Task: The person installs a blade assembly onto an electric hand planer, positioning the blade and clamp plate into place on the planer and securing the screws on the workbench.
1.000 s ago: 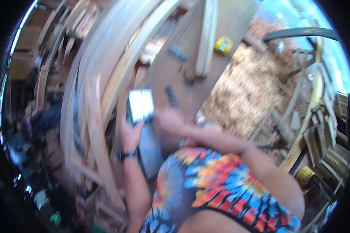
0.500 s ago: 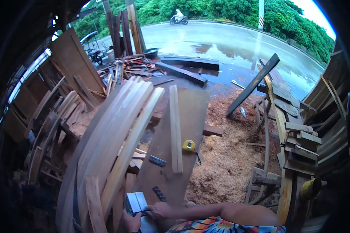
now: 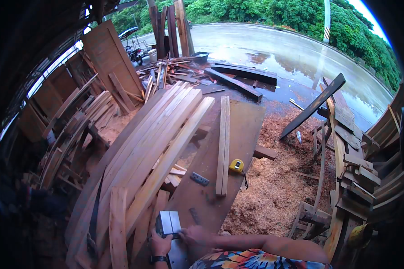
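Observation:
An electric planer [image 3: 169,221] lies upturned at the bottom of the view, its two shiny sole plates facing up with a dark gap between them. My left hand [image 3: 160,244], with a dark band at the wrist, is wrapped round its left side, thumb up against the plates. My right hand [image 3: 195,235] presses in from the right at the gap, fingers closed; what they pinch is too small to see. Just beyond on the brown board [image 3: 247,130] are a dark slotted block [image 3: 199,178], a pair of narrow wood strips [image 3: 223,145] and a yellow tape measure [image 3: 236,166].
Long planks [image 3: 152,148] are stacked on my left, with a short upright board [image 3: 118,228] near me. Wood shavings [image 3: 265,193] cover the ground to the right. Cut wood pieces [image 3: 361,172] sit on a bench at far right. Scrap wood [image 3: 170,71] and dark beams [image 3: 244,74] lie near the wet road.
The view has swung left, so everything sits further right. Both hands stay at the planer, the right one shifting slightly along the gap. The motorbike rider on the road has moved left, nearly hidden behind posts.

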Available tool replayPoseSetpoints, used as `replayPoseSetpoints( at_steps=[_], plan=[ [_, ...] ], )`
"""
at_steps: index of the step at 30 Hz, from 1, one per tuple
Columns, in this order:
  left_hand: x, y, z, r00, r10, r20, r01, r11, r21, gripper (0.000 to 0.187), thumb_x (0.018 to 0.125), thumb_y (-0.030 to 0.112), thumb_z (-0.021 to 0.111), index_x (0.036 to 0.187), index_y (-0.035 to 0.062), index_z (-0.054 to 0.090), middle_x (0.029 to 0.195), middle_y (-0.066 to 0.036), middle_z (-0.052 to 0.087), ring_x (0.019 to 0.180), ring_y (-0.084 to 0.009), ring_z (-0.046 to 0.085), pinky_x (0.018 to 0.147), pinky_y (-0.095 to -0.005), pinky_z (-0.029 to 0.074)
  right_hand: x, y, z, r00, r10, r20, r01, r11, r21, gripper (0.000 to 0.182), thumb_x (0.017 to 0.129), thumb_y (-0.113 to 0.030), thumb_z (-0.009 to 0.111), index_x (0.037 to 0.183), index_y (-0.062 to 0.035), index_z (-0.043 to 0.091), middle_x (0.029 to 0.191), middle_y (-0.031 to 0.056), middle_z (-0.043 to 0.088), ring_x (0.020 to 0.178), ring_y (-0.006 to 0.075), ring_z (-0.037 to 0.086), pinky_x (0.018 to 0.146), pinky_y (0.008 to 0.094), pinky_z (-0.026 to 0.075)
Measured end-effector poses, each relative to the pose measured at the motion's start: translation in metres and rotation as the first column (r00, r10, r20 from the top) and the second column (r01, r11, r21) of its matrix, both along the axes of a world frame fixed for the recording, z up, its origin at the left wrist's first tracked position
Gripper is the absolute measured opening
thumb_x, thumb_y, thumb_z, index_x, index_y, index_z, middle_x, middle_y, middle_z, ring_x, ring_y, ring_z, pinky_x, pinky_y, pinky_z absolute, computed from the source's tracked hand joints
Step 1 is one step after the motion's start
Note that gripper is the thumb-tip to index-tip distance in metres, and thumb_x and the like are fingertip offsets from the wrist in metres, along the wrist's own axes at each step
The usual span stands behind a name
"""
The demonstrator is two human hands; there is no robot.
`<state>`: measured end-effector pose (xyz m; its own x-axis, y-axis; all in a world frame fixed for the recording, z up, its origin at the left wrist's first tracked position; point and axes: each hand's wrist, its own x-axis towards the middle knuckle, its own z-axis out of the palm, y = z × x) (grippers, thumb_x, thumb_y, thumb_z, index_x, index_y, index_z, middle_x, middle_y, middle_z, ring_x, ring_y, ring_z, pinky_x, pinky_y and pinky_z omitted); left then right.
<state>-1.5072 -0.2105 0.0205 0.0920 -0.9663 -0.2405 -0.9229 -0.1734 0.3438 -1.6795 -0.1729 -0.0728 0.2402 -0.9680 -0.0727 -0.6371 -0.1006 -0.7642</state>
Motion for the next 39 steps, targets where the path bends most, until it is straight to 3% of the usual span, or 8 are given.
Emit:
replayPoseSetpoints(
  at_steps=[3, 6, 9, 18, 21, 33, 36, 39],
  plan=[
    [0.009, -0.005, -0.015, 0.999, -0.042, 0.007, 0.042, 0.999, -0.03, 0.079, 0.069, 0.038, 0.081, 0.135, 0.0034, 0.053, 0.115, -0.029, 0.069, 0.109, -0.0477, 0.065, 0.1, -0.0543, 0.049, 0.0, 0.002, 0.003, 0.999, -0.043, 0.032, 0.047, 0.987, -0.154, 0.032, 0.094, -0.035, 0.059, 0.101, -0.0039, 0.056, 0.078, 0.0225, 0.069, 0.074, 0.043, 0.069, 0.066, 0.0529, 0.055],
    [0.011, -0.005, -0.02, 0.999, -0.045, -0.005, 0.044, 0.998, -0.042, 0.079, 0.071, 0.039, 0.08, 0.135, 0.0035, 0.052, 0.116, -0.029, 0.069, 0.109, -0.0472, 0.065, 0.1, -0.0545, 0.049, 0.002, 0.001, -0.004, 0.995, 0.009, -0.104, -0.016, 0.997, -0.07, 0.029, 0.093, -0.032, 0.061, 0.102, -0.005, 0.056, 0.078, 0.0212, 0.069, 0.074, 0.042, 0.07, 0.069, 0.0524, 0.055],
    [0.011, -0.005, -0.022, 0.999, -0.043, 0.006, 0.043, 0.998, -0.042, 0.079, 0.071, 0.04, 0.08, 0.136, 0.0037, 0.052, 0.117, -0.029, 0.068, 0.109, -0.0469, 0.065, 0.099, -0.0544, 0.049, 0.005, 0.005, -0.001, 0.997, -0.08, -0.018, 0.076, 0.984, -0.163, 0.027, 0.095, -0.032, 0.058, 0.103, -0.0059, 0.056, 0.078, 0.0191, 0.07, 0.073, 0.0406, 0.07, 0.071, 0.0522, 0.054],
    [0.005, -0.005, -0.012, 1.0, -0.01, 0.01, 0.01, 1.0, 0.014, 0.086, 0.072, 0.042, 0.076, 0.143, 0.004, 0.048, 0.12, -0.029, 0.068, 0.115, -0.046, 0.064, 0.103, -0.0535, 0.048, 0.005, 0.002, -0.019, 0.999, -0.02, -0.046, 0.008, 0.97, -0.243, 0.022, 0.099, -0.028, 0.05, 0.105, -0.0075, 0.055, 0.081, 0.0161, 0.071, 0.075, 0.0382, 0.07, 0.072, 0.0508, 0.051],
    [0.005, -0.005, -0.013, 1.0, -0.019, 0.013, 0.019, 1.0, 0.016, 0.086, 0.072, 0.042, 0.076, 0.143, 0.0037, 0.048, 0.122, -0.03, 0.067, 0.116, -0.0467, 0.063, 0.103, -0.0534, 0.048, 0.001, 0.0, -0.016, 0.982, 0.064, -0.176, -0.078, 0.994, -0.076, 0.021, 0.1, -0.028, 0.049, 0.105, -0.0081, 0.055, 0.083, 0.0155, 0.071, 0.077, 0.0376, 0.07, 0.073, 0.0528, 0.049],
    [0.006, -0.005, -0.011, 0.999, -0.03, 0.02, 0.03, 0.999, 0.022, 0.087, 0.074, 0.044, 0.076, 0.145, 0.0039, 0.046, 0.13, -0.03, 0.064, 0.121, -0.0479, 0.06, 0.106, -0.0537, 0.046, 0.006, 0.001, -0.031, 1.0, -0.013, -0.022, 0.005, 0.948, -0.319, 0.023, 0.098, -0.032, 0.053, 0.103, -0.01, 0.056, 0.084, 0.0134, 0.071, 0.078, 0.0364, 0.069, 0.073, 0.0523, 0.046],
    [0.005, -0.005, -0.01, 1.0, -0.023, 0.02, 0.022, 0.998, 0.053, 0.086, 0.074, 0.044, 0.076, 0.145, 0.0045, 0.045, 0.13, -0.03, 0.063, 0.121, -0.0487, 0.059, 0.106, -0.0538, 0.045, 0.003, 0.001, -0.024, 0.995, 0.001, -0.1, -0.021, 0.98, -0.198, 0.021, 0.098, -0.031, 0.053, 0.101, -0.0106, 0.057, 0.083, 0.0128, 0.07, 0.076, 0.036, 0.069, 0.074, 0.0512, 0.047],
    [0.005, -0.006, -0.005, 1.0, -0.022, 0.013, 0.021, 0.998, 0.067, 0.085, 0.075, 0.044, 0.076, 0.144, 0.005, 0.046, 0.13, -0.03, 0.064, 0.121, -0.0489, 0.059, 0.106, -0.054, 0.046, 0.005, 0.004, -0.021, 0.998, -0.044, -0.045, 0.028, 0.95, -0.312, 0.022, 0.099, -0.031, 0.052, 0.099, -0.0096, 0.056, 0.082, 0.0121, 0.07, 0.074, 0.0362, 0.069, 0.074, 0.0508, 0.046]
  ],
)
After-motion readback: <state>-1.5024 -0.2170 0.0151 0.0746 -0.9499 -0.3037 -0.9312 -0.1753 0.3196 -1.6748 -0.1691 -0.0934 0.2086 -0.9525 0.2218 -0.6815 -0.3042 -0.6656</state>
